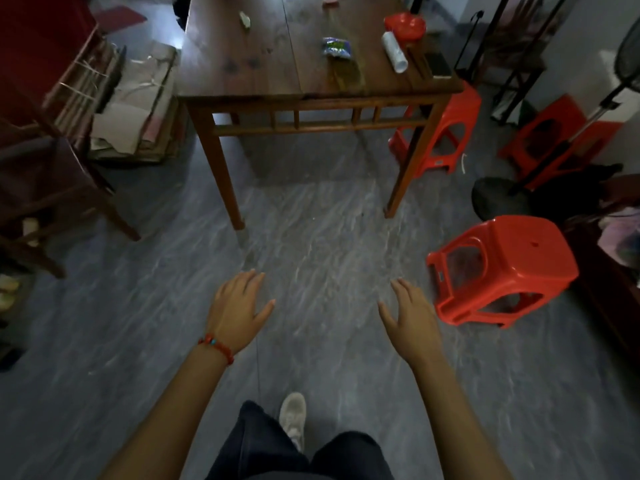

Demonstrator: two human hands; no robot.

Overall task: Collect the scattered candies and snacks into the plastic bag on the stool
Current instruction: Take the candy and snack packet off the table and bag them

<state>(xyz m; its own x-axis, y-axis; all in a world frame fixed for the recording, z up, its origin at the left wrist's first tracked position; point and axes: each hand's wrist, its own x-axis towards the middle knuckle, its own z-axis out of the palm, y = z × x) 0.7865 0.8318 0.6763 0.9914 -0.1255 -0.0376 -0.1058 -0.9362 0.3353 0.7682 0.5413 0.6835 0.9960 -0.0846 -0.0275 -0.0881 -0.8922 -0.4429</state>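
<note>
Both hands are held out over the floor [311,237], palms down, fingers straight and loosely spread. The left hand [237,306], with a bead bracelet [216,346] at the wrist, holds nothing. The right hand [410,313] likewise holds nothing. This posture suits an approach: the hands are free and ready to pick up items.

The person stands facing the table [242,74], well apart from it. One shoe [293,415] is set forward, which suggests a step toward the table.

Task items lie on the tabletop. A snack packet [336,47] with blue and green print sits right of centre. A small wrapped piece [245,19] lies near the far left side. A white roll [394,51] lies beside a red dish [405,26] at the right edge; whether either holds candy cannot be told.

The nearest red stool [502,268] stands just right of the right hand. Its seat carries no bag. No plastic bag is visible in this view, so collection has probably not begun.
</note>
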